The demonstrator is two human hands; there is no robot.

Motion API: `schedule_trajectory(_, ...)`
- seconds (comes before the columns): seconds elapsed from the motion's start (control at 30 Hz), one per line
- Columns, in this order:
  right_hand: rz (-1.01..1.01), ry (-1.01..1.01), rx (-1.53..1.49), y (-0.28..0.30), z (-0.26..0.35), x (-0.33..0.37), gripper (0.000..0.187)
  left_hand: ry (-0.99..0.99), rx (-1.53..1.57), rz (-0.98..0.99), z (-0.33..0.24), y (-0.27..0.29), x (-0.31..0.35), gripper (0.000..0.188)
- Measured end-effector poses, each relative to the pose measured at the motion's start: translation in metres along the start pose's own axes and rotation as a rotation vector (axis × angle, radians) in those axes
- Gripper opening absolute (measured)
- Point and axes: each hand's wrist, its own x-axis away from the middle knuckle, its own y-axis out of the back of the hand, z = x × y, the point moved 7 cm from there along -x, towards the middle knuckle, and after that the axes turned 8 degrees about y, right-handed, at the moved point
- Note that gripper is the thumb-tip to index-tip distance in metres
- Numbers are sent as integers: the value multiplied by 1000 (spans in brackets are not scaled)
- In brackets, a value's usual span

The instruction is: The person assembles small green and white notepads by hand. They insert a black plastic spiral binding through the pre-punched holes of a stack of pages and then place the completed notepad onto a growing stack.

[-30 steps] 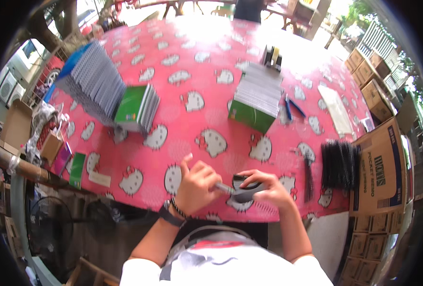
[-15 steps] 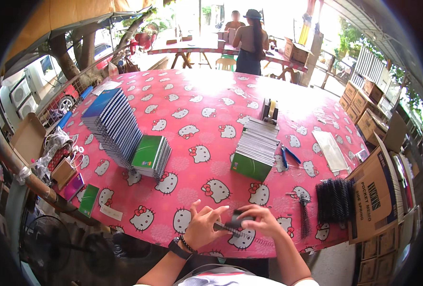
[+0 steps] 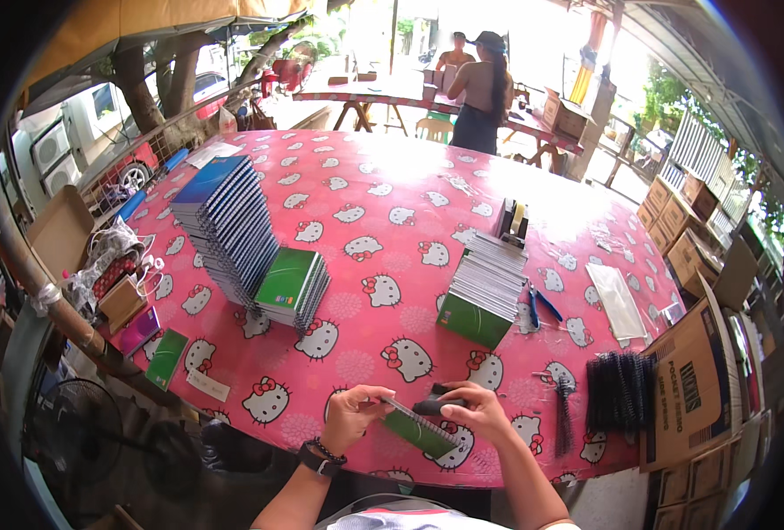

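Observation:
My left hand (image 3: 353, 422) pinches the upper left end of a small green notebook (image 3: 415, 433), tilted above the near part of the table. A spiral coil runs along the notebook's upper edge. In my right hand (image 3: 480, 412) is a dark, rounded black object (image 3: 431, 405), close to the coil; its kind does not show. Beyond my hands stands a row of notebooks (image 3: 484, 287) with a green cover in front. Blue-handled pliers (image 3: 544, 303) lie to its right. Loose black spiral coils (image 3: 620, 389) are piled at the right, beside a thinner bunch of coils (image 3: 564, 415).
Blue spiral notebooks form a tall stack (image 3: 224, 221) at left, against a shorter green stack (image 3: 290, 278). A tape dispenser (image 3: 513, 221) sits behind the row. An open cardboard box (image 3: 688, 397) flanks the right edge. Two people stand by a far table (image 3: 370, 93).
The notebook has turned so that its green cover shows, where it was nearly edge-on. The coil no longer trails out to the right. My right hand still holds the black object.

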Motion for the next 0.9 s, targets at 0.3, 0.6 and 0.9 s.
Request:
schedule_trajectory(0.3, 106, 125, -544, -14, 8, -4, 31, -28, -65, 6, -6, 1, 4, 26)
schedule_trajectory(0.6, 150, 61, -371, -24, 8, -7, 38, -91, -50, -12, -10, 2, 7, 29)
schedule_trajectory(0.9, -259, 534, 728, 1, 83, 6, 51, 6, -30, 17, -31, -3, 2, 27)
